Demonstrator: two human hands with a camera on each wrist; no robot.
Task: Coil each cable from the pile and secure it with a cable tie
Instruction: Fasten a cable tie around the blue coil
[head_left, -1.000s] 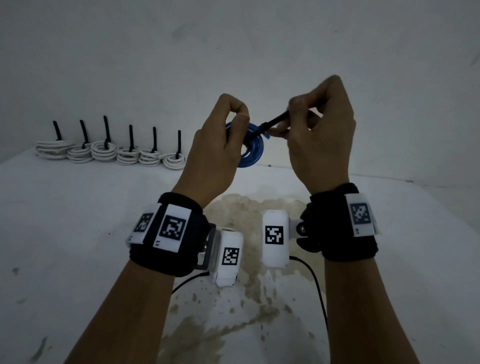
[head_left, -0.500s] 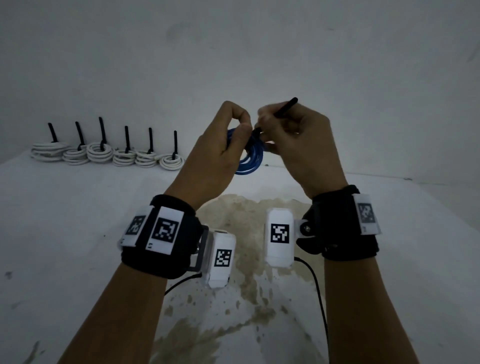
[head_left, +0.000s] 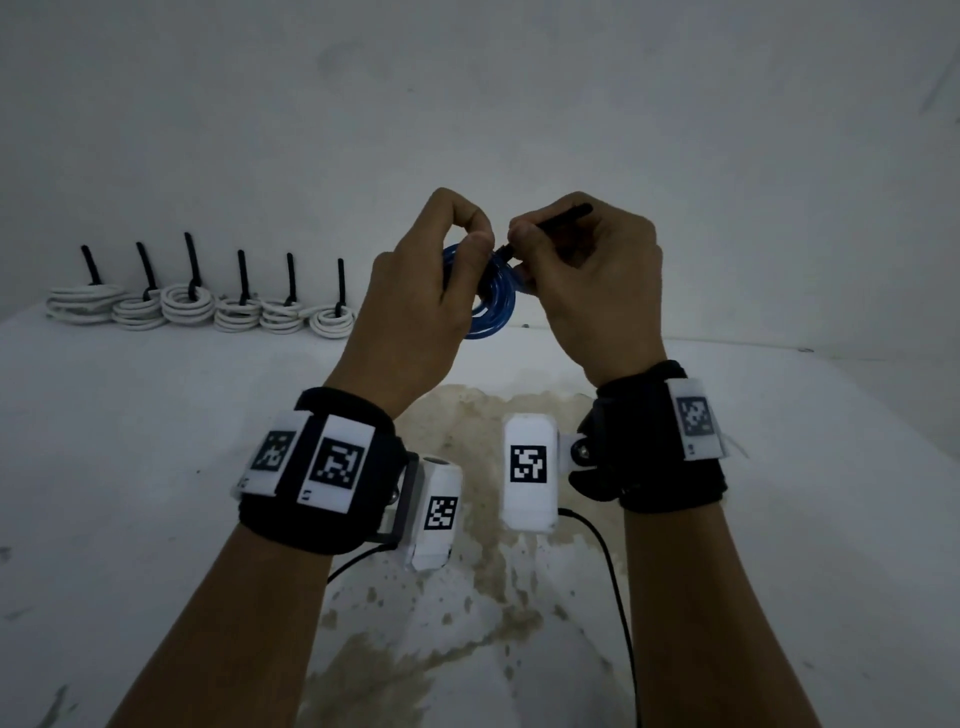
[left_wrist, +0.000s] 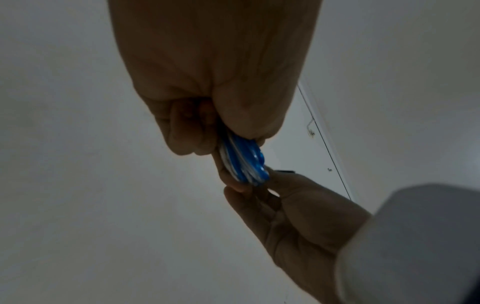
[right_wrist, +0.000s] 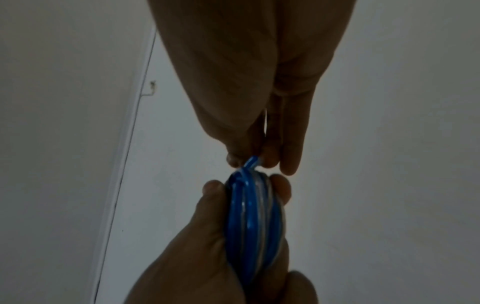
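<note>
A coiled blue cable (head_left: 493, 306) hangs in the air above the table, held upright between both hands. My left hand (head_left: 441, 270) pinches the coil's top between thumb and fingers; the left wrist view shows the blue loops (left_wrist: 244, 162) squeezed in that grip. My right hand (head_left: 576, 260) pinches a black cable tie (head_left: 561, 218) at the coil's top, its tail sticking out up and right past the knuckles. In the right wrist view the coil (right_wrist: 254, 222) stands edge-on between the left thumb and fingers, and the right fingertips (right_wrist: 267, 160) meet at its top.
Several white coiled cables (head_left: 197, 306), each with an upright black tie, stand in a row at the back left of the white table (head_left: 130, 467). A brown stain (head_left: 483, 415) covers the table's middle under my wrists. A white wall rises behind.
My right hand has slid left along the tie until it sits against the coil and my left fingers. The tie's tail now sticks out behind the right knuckles. Both hands sit slightly lower.
</note>
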